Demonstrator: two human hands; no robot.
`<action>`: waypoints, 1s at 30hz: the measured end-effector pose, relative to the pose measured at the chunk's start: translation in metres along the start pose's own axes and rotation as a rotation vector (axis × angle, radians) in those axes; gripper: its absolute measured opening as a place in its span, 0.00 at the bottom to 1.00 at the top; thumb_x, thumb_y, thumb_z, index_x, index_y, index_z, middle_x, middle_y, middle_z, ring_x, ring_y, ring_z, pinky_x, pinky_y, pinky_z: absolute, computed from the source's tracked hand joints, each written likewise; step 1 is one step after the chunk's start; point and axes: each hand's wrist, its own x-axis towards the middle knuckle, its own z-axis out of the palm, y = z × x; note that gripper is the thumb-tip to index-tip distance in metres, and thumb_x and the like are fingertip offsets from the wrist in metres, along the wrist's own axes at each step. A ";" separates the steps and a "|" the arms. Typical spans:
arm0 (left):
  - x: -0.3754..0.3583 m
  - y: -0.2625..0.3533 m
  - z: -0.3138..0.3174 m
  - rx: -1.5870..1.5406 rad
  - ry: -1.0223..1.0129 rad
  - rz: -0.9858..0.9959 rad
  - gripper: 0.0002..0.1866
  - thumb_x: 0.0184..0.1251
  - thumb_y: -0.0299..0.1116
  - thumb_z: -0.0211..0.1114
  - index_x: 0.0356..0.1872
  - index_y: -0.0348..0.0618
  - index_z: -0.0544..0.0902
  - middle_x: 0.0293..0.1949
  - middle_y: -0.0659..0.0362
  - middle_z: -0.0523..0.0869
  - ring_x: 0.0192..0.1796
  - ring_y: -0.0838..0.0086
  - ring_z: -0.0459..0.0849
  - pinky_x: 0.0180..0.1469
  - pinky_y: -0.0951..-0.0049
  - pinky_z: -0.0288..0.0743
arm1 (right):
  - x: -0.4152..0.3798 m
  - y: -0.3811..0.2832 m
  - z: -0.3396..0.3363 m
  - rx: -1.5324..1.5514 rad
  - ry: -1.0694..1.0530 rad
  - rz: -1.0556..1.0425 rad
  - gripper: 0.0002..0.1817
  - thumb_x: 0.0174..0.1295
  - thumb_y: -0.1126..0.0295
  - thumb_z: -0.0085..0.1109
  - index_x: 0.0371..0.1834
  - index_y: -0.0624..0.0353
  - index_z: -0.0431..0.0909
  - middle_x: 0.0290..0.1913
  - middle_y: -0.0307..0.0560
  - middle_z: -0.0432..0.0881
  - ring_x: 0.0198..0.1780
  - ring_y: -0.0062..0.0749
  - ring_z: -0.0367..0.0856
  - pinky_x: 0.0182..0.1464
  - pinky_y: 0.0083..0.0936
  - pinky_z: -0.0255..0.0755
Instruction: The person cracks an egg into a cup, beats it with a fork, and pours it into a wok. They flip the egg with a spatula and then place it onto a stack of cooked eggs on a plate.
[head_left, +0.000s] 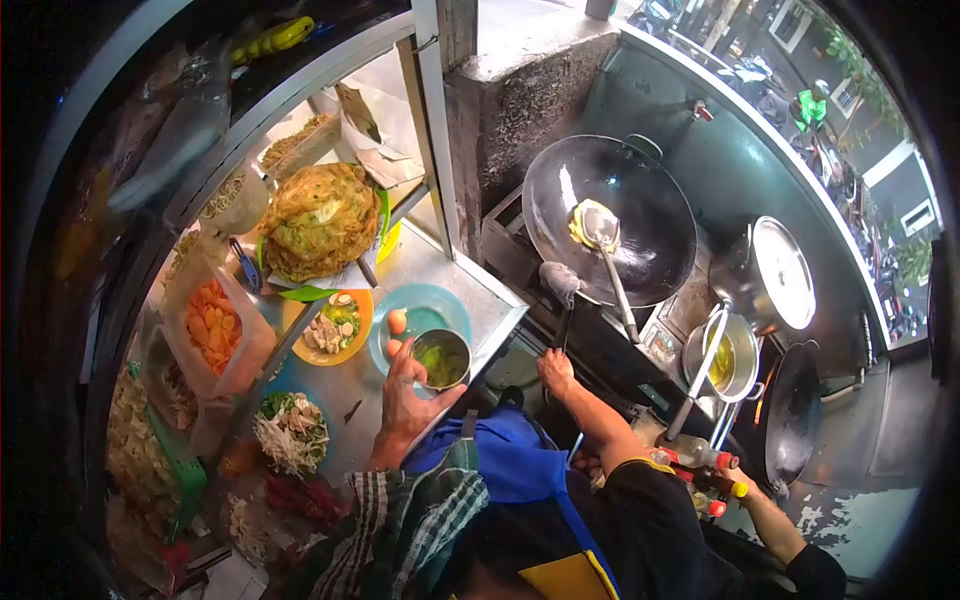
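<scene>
My left hand (402,398) holds a metal cup (441,359) with yellow-green liquid in it, over the edge of a light blue plate (427,298). Two eggs (396,322) lie on that plate. My right hand (556,370) is closed at the lower end of a dark rod (566,328), below a grey cloth (561,281) at the wok's near rim. In the large black wok (650,215) sits some yellow egg (578,232), partly under a metal turner (603,227). The turner's handle leans over the rim, with no hand on it.
At left are a plate of chopped food (333,328), a fried heap (318,222) and a carrot tub (262,340). Pots (737,365), a second wok (798,415) and bottles (695,453) stand at right. Another person's hand (745,490) reaches beside the bottles.
</scene>
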 end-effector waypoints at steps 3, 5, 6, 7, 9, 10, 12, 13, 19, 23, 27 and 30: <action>0.005 0.010 -0.001 0.080 0.005 0.033 0.34 0.43 0.39 0.86 0.46 0.42 0.71 0.55 0.46 0.79 0.53 0.54 0.82 0.54 0.57 0.79 | 0.000 0.006 -0.013 0.133 -0.057 0.028 0.09 0.60 0.67 0.58 0.39 0.54 0.86 0.40 0.52 0.85 0.46 0.48 0.84 0.44 0.40 0.81; 0.014 0.023 -0.007 0.129 0.006 0.129 0.33 0.44 0.38 0.86 0.44 0.42 0.69 0.61 0.44 0.77 0.50 0.56 0.82 0.53 0.58 0.79 | -0.006 0.016 -0.050 0.375 0.310 -0.035 0.08 0.56 0.71 0.59 0.37 0.56 0.85 0.33 0.53 0.83 0.40 0.50 0.84 0.40 0.44 0.80; 0.013 0.021 -0.006 0.134 0.002 0.107 0.33 0.44 0.38 0.86 0.44 0.42 0.69 0.61 0.44 0.77 0.50 0.56 0.82 0.53 0.58 0.79 | -0.022 0.016 -0.100 0.564 0.656 -0.084 0.08 0.54 0.75 0.61 0.37 0.56 0.83 0.33 0.51 0.83 0.40 0.49 0.84 0.41 0.41 0.79; 0.017 0.016 -0.004 0.106 0.035 0.157 0.33 0.45 0.37 0.85 0.43 0.42 0.68 0.63 0.44 0.76 0.50 0.55 0.82 0.53 0.58 0.79 | -0.038 0.019 -0.153 0.588 0.894 -0.069 0.11 0.51 0.78 0.64 0.39 0.55 0.83 0.35 0.48 0.83 0.41 0.47 0.83 0.40 0.39 0.77; 0.022 0.011 0.001 0.070 0.059 0.220 0.32 0.45 0.36 0.85 0.42 0.43 0.68 0.65 0.43 0.74 0.50 0.54 0.82 0.53 0.58 0.79 | -0.068 0.038 -0.215 0.440 1.059 0.136 0.15 0.54 0.75 0.66 0.46 0.51 0.84 0.42 0.42 0.83 0.48 0.42 0.80 0.49 0.39 0.73; 0.023 0.009 0.003 0.068 0.044 0.226 0.32 0.45 0.36 0.85 0.42 0.43 0.67 0.65 0.43 0.74 0.51 0.53 0.82 0.55 0.58 0.79 | -0.078 0.051 -0.220 0.344 0.959 0.318 0.16 0.54 0.72 0.69 0.47 0.49 0.84 0.49 0.41 0.82 0.54 0.43 0.77 0.54 0.41 0.71; 0.025 0.007 0.007 0.053 0.017 0.244 0.32 0.46 0.35 0.85 0.42 0.43 0.67 0.65 0.43 0.74 0.53 0.53 0.81 0.57 0.58 0.78 | -0.086 0.077 -0.216 0.224 0.804 0.498 0.25 0.55 0.67 0.71 0.58 0.46 0.78 0.56 0.48 0.78 0.57 0.50 0.76 0.54 0.44 0.71; 0.026 0.007 0.007 0.076 -0.030 0.235 0.33 0.45 0.36 0.85 0.43 0.46 0.66 0.66 0.43 0.74 0.57 0.50 0.79 0.60 0.55 0.74 | -0.088 0.089 -0.210 0.217 0.699 0.544 0.30 0.56 0.66 0.71 0.63 0.44 0.74 0.57 0.52 0.77 0.56 0.53 0.78 0.54 0.45 0.73; 0.034 0.007 0.015 -0.042 -0.066 0.128 0.36 0.42 0.34 0.87 0.41 0.45 0.64 0.63 0.40 0.73 0.64 0.49 0.76 0.66 0.53 0.70 | -0.062 0.132 -0.175 0.388 0.403 0.509 0.29 0.63 0.67 0.58 0.69 0.46 0.67 0.43 0.67 0.80 0.41 0.67 0.84 0.44 0.57 0.78; 0.029 0.003 0.010 -0.128 -0.081 -0.030 0.36 0.44 0.35 0.87 0.41 0.46 0.62 0.61 0.40 0.74 0.63 0.53 0.76 0.65 0.56 0.70 | -0.081 0.158 -0.195 0.550 0.521 0.457 0.26 0.62 0.66 0.60 0.65 0.50 0.74 0.42 0.65 0.83 0.45 0.64 0.84 0.48 0.54 0.77; 0.022 -0.016 0.012 -0.130 -0.016 0.048 0.36 0.46 0.36 0.86 0.42 0.46 0.61 0.63 0.39 0.73 0.60 0.56 0.77 0.61 0.59 0.72 | -0.087 0.165 -0.196 0.615 0.498 0.506 0.23 0.63 0.66 0.60 0.63 0.55 0.76 0.44 0.65 0.85 0.49 0.62 0.83 0.51 0.52 0.77; 0.025 -0.013 0.010 -0.085 -0.021 0.043 0.37 0.47 0.38 0.86 0.43 0.46 0.62 0.64 0.38 0.73 0.60 0.58 0.77 0.57 0.60 0.73 | -0.084 0.155 -0.190 0.617 0.546 0.500 0.24 0.60 0.69 0.64 0.62 0.54 0.78 0.45 0.64 0.85 0.50 0.60 0.83 0.53 0.50 0.77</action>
